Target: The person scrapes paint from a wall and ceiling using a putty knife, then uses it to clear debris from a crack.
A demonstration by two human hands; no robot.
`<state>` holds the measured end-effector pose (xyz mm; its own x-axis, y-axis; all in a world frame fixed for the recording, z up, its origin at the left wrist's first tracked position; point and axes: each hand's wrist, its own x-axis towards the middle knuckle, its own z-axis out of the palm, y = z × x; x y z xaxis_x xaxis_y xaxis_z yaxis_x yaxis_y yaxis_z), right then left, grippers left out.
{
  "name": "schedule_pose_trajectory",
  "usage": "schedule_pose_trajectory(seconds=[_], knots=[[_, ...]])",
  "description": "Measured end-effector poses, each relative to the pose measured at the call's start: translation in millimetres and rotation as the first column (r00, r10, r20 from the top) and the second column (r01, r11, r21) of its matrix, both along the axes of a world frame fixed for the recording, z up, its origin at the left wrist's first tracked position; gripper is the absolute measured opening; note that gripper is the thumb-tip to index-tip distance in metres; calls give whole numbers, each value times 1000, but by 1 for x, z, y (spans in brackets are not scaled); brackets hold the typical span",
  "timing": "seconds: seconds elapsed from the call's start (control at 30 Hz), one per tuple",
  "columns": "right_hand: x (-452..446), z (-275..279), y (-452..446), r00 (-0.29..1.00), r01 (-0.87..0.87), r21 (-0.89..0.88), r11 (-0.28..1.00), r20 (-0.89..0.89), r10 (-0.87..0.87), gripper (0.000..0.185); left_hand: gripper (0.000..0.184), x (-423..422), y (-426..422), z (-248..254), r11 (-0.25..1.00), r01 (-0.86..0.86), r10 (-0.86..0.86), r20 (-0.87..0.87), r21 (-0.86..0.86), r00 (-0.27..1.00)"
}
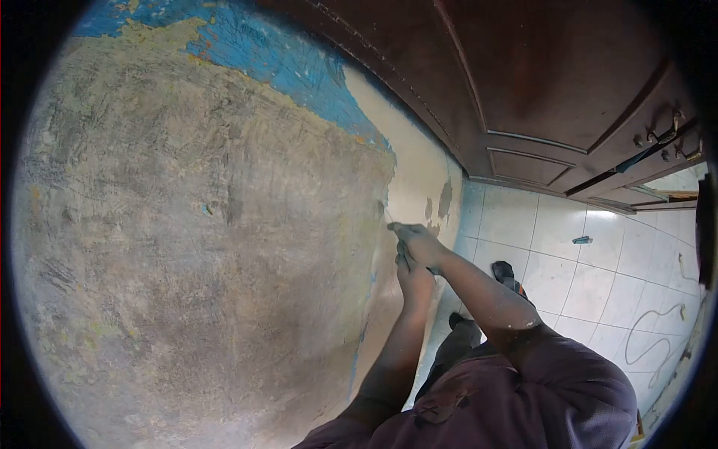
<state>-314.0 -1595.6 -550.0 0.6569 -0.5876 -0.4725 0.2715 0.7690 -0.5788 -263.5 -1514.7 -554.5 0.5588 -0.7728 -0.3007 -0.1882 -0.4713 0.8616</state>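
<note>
Both my hands are together against the wall, closed round a scraper that is almost wholly hidden by my fingers; only a thin bit of it shows at the wall. My right hand is above, with a finger or thumb pointing along the tool. Just below it, my left hand wraps in close, touching the right. The wall before me is mostly bare grey, rough plaster. A cream painted strip borders it near my hands, and peeling blue paint remains along the upper part.
A dark brown panelled wooden cabinet with metal handles stands along the upper right. White floor tiles lie below. On them are a small blue-grey object and a pale cord. My dark shoes are close to the wall.
</note>
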Motion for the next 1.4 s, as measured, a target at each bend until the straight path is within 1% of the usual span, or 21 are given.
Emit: schedule_pose_trajectory(seconds=[0.07, 0.1, 0.17, 0.23, 0.3, 0.33, 0.4, 0.47, 0.5, 0.57, 0.67, 0.73, 0.77, 0.83, 0.93, 1.03, 1.17, 1.23, 1.27, 1.33, 1.4], knots=[[10, -11, 2, 999, 15, -128, 992, -41, -21, 41, 42, 0, -6, -2, 996, 50, -44, 96, -69, 994], [12, -13, 2, 996, 14, -240, 971, -85, -35, 41, 42, 0, -11, 4, 996, 3, -6, -24, -86, 1000], [12, -19, 5, 996, -5, -181, 983, -88, -11, 42, 42, -4, -5, 6, 995, -67, 55, -147, -80, 988], [10, -19, -4, 997, -5, -96, 995, -83, -3, 43, 40, -6, -11, 6, 999, -33, 33, -72, 1, 997], [7, -16, 0, 998, -5, -104, 995, -68, -2, 44, 40, -7, -4, -1, 998, 17, -16, 18, -57, 1000], [8, -14, 1, 998, -8, -146, 989, -70, -2, 43, 39, -5, -4, -5, 992, 70, -59, 109, -106, 992], [11, -14, -4, 977, 20, -301, 953, -196, -83, 43, 39, 3, -16, -11, 994, 46, -41, 53, -99, 998], [13, -22, -4, 989, -4, -187, 982, -149, -25, 43, 39, 0, -10, -11, 997, 3, -4, -10, -73, 1000], [10, -21, -8, 996, -16, -89, 996, -93, 7, 43, 39, -3, -12, -9, 997, 46, -42, 63, -63, 997], [3, -17, -5, 995, -36, -94, 995, -100, 26, 45, 39, -10, -13, -1, 994, 94, -86, 140, -54, 986], [12, -20, -4, 981, 17, -314, 949, -179, -77, 46, 39, -16, -18, 13, 997, 75, -74, 241, 3, 968], [11, -22, -4, 990, 11, -223, 975, -133, -41, 46, 41, -8, -17, 1, 990, -141, 135, -153, -30, 979], [9, -21, -9, 996, 19, -151, 988, -82, -32, 46, 41, -8, -17, -3, 989, -145, 138, -154, -37, 978], [6, -19, -5, 993, -4, -198, 980, -114, -19, 45, 43, -9, -12, -6, 998, -16, 16, 4, -66, 1000], [6, -9, -6, 984, -4, -248, 969, -172, -40, 44, 45, -8, -12, -3, 999, 11, -6, 100, -51, 995], [9, -19, -11, 990, -18, -193, 981, -141, -10, 45, 48, -2, -17, 3, 998, -7, 10, -47, 69, 999], [6, -14, -5, 983, -54, -240, 969, -186, 9, 49, 42, 12, -13, -26, 991, 104, -90, 155, -80, 984], [14, -20, -10, 984, -28, -250, 968, -175, -16, 48, 50, -1, -18, 0, 999, -44, 44, -52, -8, 998], [19, -27, -14, 983, 29, -127, 991, -179, -52, 47, 50, 6, -17, -8, 998, -57, 57, -58, -7, 997], [26, -32, -20, 978, 124, 16, 992, -168, -120, 43, 51, 26, -37, -23, 944, -49, 82, -89, 326, 993], [21, -30, -18, 985, 133, -36, 990, -104, -136, 42, 51, 23, -37, -14, 966, 1, -5, 16, 260, 1000]])
